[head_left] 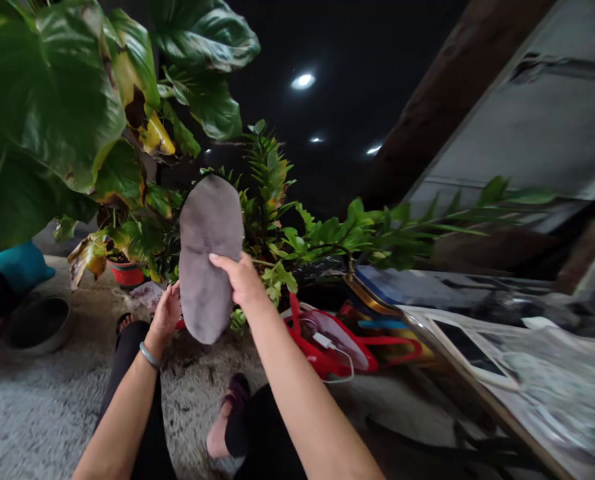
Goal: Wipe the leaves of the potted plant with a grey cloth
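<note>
foliage (327, 233) beyond outstretched right hand (245, 280)

Pad (210, 217): matt grey cloth is suggested, softly creased across the waist.
Bracelet (150, 355): a smooth, pale, faintly glossy finish is shown; its material cannot be told.
Trousers (153, 427): black cloth is seen, matt.
Large leaves (52, 93): a smooth, glossy surface is streaked with reflected light.
Pot (126, 274): red plastic is suggested, mostly matt.
Plug (323, 341): smooth white plastic is seen.
Floor (192, 387): a rough, matt, mottled grey surface is shown.
Beam (457, 80): brown wood is suggested, dull and unpolished.
</note>
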A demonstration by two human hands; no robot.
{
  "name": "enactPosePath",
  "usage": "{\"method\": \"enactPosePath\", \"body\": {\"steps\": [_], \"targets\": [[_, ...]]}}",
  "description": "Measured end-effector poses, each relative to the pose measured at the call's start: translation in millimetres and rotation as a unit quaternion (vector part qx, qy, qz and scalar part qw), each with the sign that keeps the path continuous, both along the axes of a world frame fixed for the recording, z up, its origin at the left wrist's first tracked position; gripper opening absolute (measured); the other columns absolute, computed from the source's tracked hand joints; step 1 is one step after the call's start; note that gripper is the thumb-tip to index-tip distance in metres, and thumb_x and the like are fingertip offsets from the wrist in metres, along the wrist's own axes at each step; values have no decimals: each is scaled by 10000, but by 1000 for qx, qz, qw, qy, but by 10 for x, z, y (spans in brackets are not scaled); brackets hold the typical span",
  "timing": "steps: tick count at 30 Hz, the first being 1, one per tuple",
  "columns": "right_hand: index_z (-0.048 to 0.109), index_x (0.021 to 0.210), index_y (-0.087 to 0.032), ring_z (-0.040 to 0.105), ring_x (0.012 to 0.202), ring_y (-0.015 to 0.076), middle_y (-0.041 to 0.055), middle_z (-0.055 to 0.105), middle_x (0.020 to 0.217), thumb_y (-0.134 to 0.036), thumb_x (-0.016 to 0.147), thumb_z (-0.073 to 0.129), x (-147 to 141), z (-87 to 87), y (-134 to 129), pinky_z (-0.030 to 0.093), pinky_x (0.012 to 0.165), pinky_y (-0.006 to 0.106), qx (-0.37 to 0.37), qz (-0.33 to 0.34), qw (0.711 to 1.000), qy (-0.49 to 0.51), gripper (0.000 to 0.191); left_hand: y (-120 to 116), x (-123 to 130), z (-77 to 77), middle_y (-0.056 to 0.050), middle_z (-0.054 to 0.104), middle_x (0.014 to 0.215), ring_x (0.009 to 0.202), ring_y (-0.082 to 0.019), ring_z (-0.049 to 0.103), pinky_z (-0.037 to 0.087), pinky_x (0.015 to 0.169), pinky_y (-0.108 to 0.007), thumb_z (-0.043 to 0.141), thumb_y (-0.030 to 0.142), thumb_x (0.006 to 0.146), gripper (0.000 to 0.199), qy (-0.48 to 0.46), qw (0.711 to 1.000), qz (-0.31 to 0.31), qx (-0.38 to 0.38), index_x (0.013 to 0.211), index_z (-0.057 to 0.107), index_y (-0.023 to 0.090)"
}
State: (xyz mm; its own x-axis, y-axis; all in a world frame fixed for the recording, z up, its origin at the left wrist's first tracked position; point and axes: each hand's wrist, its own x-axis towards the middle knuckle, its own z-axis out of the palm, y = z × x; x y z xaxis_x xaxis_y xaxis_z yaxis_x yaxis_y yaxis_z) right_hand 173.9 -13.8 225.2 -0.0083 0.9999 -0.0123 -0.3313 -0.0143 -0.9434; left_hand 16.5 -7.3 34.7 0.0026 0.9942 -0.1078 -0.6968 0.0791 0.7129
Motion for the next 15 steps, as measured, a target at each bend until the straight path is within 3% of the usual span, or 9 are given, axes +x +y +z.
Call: {"method": "enactPosePath", "body": {"steps": [3,7,10,12,15], "targets": [[730,727,-167,688,610,221,22,741,631,-295,524,803,-144,-430,-96,558,669,364,-98,38,994,-21,251,-18,21,-5,-110,787,1104,1201,-375,644,507,1006,-455,743,624,755,578,-9,1000,3,-28,1123,761,178],[775,661,-265,706,629,282,57,771,689,-290,514,823,207,-975,-783,565,662,413,-164,110,977,-84,156,49,-51,-49,-107,784,1045,1080,-343,693,536,926,-432,704,652,778,639,13,998,21,-62,1193,740,167],[770,651,-322,702,656,309,55,754,684,-283,473,855,679,-1144,-1247,577,693,453,-182,106,972,-105,200,130,-124,-111,-104,763,1042,956,-290,710,560,835,-412,631,628,847,555,38,992,58,-106,1163,732,183],[776,699,-317,703,653,320,75,753,707,-319,460,863,964,-1199,-1444,574,683,485,-197,82,975,-61,255,167,-121,-177,-108,753,1048,896,-262,704,563,788,-396,615,577,878,449,52,987,62,-139,1077,733,193],[763,735,-323,739,728,355,115,762,752,-388,455,836,1278,-1305,-1608,563,682,502,-229,29,972,43,297,150,5,-316,-119,754,1071,875,-243,696,546,744,-346,644,541,882,388,108,983,4,-151,1018,733,189]]}}
